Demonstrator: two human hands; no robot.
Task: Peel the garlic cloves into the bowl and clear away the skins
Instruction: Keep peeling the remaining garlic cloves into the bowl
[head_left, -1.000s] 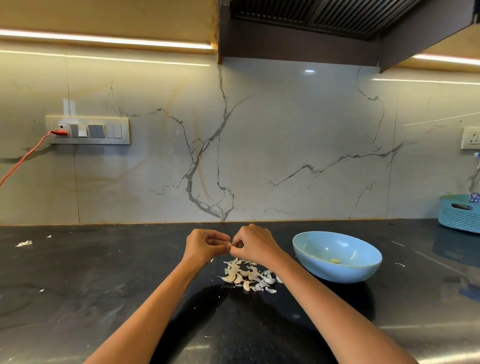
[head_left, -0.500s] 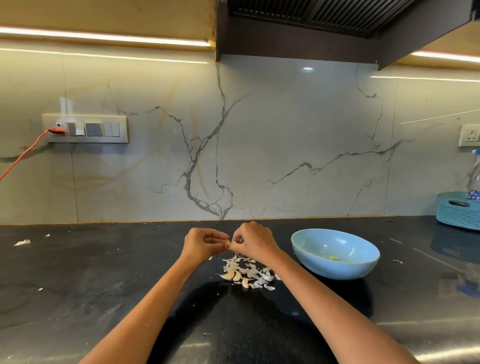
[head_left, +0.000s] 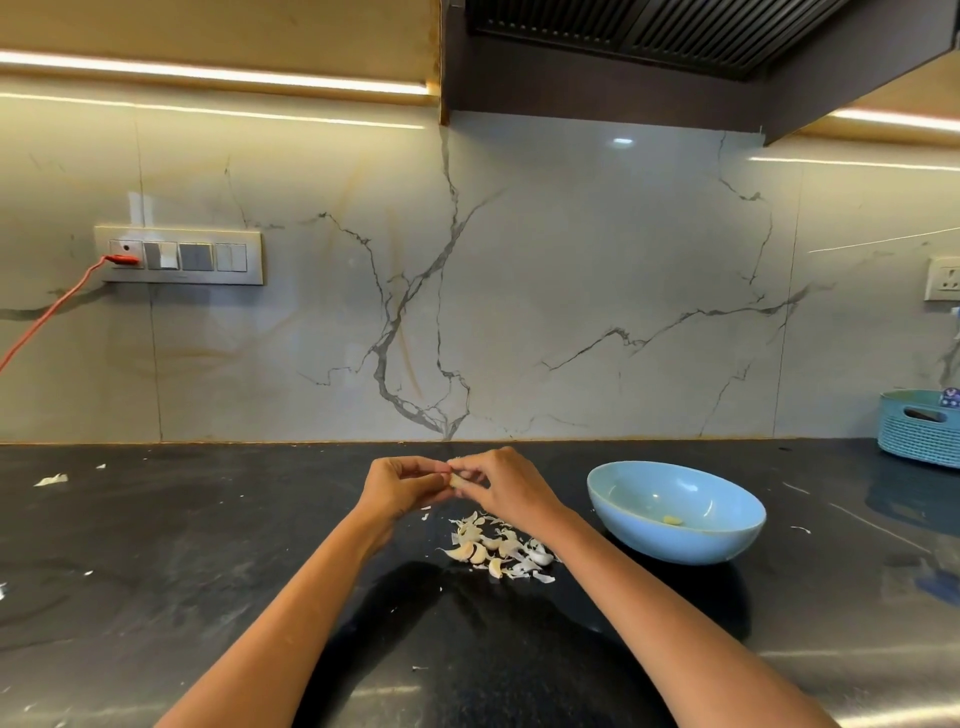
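Observation:
My left hand (head_left: 397, 488) and my right hand (head_left: 501, 480) meet above the black counter, both pinching one small garlic clove (head_left: 458, 480) between their fingertips. Just below them lies a pile of garlic cloves and white skins (head_left: 496, 551) on the counter. A light blue bowl (head_left: 649, 540) stands to the right of the pile, with one peeled clove (head_left: 672, 520) lying inside it.
Loose skin scraps (head_left: 51, 479) lie at the far left of the counter (head_left: 208, 545). A teal basket (head_left: 919, 428) stands at the back right. A red cable (head_left: 47, 317) hangs from the wall switch panel. The marble wall closes the back.
Both hands have stayed together over the pile, working on the same clove; more of the clove now shows between the fingertips. The view has shifted slightly.

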